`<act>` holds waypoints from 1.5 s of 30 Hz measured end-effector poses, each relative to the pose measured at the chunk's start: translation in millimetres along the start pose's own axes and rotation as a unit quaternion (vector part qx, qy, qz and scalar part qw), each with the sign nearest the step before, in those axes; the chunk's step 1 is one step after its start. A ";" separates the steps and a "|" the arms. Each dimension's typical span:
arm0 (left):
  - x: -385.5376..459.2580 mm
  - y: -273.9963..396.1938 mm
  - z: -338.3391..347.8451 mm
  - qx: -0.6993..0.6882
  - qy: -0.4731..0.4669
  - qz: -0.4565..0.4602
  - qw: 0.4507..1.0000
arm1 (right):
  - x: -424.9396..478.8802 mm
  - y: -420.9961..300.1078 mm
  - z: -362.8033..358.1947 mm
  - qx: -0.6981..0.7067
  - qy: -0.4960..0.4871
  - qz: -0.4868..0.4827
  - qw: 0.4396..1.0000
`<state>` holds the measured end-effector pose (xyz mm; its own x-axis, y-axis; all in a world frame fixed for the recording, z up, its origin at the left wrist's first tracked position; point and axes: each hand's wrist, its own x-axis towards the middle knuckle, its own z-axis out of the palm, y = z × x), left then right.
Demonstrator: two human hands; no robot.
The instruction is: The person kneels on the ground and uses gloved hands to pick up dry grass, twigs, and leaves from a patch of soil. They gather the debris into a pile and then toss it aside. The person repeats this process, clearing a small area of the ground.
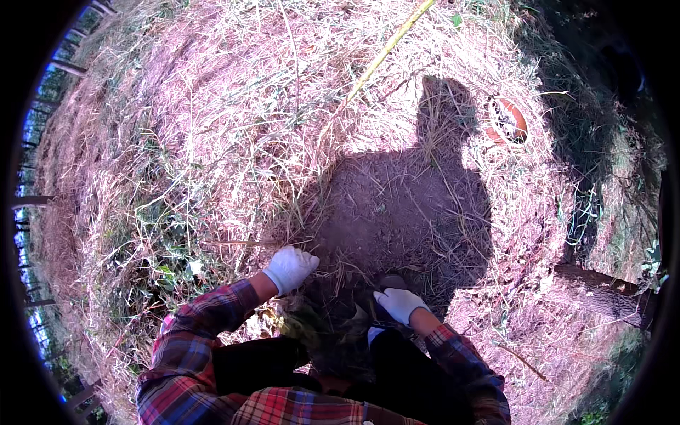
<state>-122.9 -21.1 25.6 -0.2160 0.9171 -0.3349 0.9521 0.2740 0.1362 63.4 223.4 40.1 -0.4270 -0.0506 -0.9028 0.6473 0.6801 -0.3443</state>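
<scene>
My left hand (291, 268), in a white glove, is curled into a fist low over dry grass. Thin straw lies at its fingertips, but whether the fist grips any is not clear. My right hand (399, 304), also white-gloved, is bent over the dark shoe (392, 281) in front of my knee. Its fingers point inward, and their undersides are hidden. Between and ahead of the hands lies a patch of bare soil (382, 212) with scattered straw, covered by my shadow.
A long yellowish stalk (390, 45) slants across the grass ahead. A round orange-brown object with a pale rim (514, 121) lies at the upper right. A log (600, 295) rests at the right. Green weeds (170, 271) grow left of my left hand.
</scene>
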 end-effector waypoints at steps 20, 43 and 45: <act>94.7 -47.9 28.0 0.184 0.041 -0.202 0.961 | 14.0 -52.7 -61.9 0.450 0.242 -0.017 0.860; 58.6 -43.0 7.9 0.065 0.089 -0.135 0.985 | 30.8 -37.5 -21.0 0.152 0.158 0.001 0.976; 58.0 -44.3 9.6 0.079 0.098 -0.125 0.984 | 31.7 -44.6 -36.0 0.298 0.212 -0.008 0.931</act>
<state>-175.6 17.2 -8.9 -0.4713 0.8688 -0.1518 0.8820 0.4645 -0.0800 -1.7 217.8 36.1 -0.5691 0.3219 -0.7567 0.8197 0.1493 -0.5530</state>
